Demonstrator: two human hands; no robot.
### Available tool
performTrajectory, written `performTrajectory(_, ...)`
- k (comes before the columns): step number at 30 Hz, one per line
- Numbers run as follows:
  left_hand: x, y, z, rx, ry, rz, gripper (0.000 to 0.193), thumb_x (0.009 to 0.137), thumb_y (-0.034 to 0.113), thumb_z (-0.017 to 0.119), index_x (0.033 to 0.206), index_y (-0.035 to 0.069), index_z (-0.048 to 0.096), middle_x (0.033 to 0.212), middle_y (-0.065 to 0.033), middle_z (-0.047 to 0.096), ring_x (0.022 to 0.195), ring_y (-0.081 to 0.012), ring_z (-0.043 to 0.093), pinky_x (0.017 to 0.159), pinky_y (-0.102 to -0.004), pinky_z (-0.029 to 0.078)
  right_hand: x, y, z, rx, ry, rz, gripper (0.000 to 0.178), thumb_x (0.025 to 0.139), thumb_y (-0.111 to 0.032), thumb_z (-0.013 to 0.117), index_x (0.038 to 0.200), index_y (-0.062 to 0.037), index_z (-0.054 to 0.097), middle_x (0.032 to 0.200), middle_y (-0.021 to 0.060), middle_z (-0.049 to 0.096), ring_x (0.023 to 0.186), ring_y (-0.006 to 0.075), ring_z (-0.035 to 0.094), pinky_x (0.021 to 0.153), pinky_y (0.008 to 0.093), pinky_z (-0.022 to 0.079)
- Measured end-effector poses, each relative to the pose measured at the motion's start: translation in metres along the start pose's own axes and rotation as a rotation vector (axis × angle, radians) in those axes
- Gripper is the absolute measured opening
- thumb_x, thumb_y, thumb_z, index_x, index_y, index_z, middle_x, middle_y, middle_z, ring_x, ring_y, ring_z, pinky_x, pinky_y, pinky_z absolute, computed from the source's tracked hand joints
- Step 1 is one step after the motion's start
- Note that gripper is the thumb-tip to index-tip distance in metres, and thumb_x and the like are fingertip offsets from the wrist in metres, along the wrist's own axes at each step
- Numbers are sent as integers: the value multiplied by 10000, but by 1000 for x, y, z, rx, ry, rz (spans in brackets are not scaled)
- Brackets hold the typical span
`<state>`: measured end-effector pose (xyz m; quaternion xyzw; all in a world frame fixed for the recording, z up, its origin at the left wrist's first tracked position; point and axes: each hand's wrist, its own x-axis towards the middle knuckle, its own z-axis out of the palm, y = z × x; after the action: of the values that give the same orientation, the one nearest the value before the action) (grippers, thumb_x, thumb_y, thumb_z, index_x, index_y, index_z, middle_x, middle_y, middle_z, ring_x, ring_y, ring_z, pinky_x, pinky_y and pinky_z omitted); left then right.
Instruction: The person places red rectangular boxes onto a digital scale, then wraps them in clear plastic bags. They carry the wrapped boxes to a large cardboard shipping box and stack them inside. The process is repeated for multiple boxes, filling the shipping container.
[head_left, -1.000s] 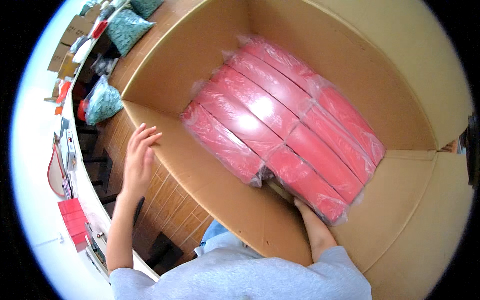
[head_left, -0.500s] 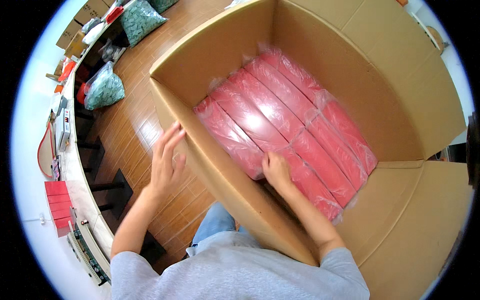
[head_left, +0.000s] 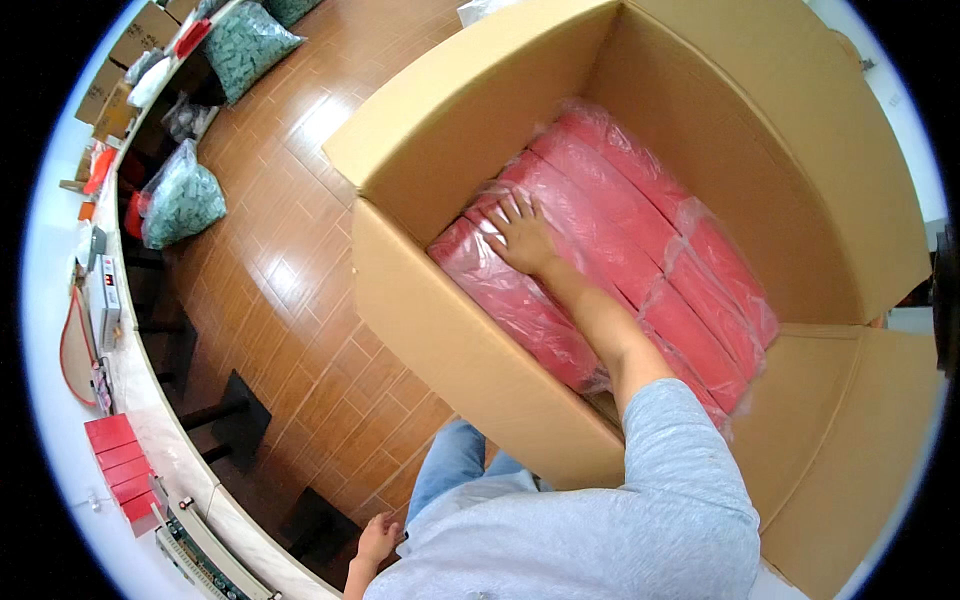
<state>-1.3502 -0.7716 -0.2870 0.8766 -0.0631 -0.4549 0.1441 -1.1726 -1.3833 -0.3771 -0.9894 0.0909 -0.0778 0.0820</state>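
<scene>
My right hand (head_left: 522,238) lies flat with spread fingers on red packages (head_left: 610,215) in clear plastic wrapping. Several of these long packages lie side by side inside a large open cardboard box (head_left: 490,345). Under my palm the plastic is wrinkled and shiny. My left hand (head_left: 378,538) hangs low beside my left thigh, off the box, its fingers loosely bent and slightly apart, with nothing visible in it.
Box flaps (head_left: 850,430) fold outward on the right. A long curved counter (head_left: 140,390) runs down the left, bearing a stack of red boxes (head_left: 122,470) and a device (head_left: 205,560). Clear bags of greenish pieces (head_left: 185,205) stand along it on the wood-look floor (head_left: 290,280).
My right hand has moved from the packages' near edge toward the far left and opened flat. My left hand has left the box's edge and dropped beside my leg.
</scene>
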Motion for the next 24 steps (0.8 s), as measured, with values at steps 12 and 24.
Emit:
performTrajectory(12,105,-21,-107,-311,301,-83,385,898,256,567,1193,8,563,1128,-193,632,1057,-295,610,900,-375,477,-41,21,-23,82,-185,-21,603,876,-293,495,1417,-65,355,1495,191,274,1375,396,235,1141,502,170)
performTrajectory(24,184,11,-142,-351,176,-108,448,888,338,566,1216,32,563,1104,-182,646,1031,-313,617,875,-395,488,-42,58,-4,-96,37,-134,496,891,-331,505,1283,-26,492,1285,214,494,1170,337,495,964,420,420)
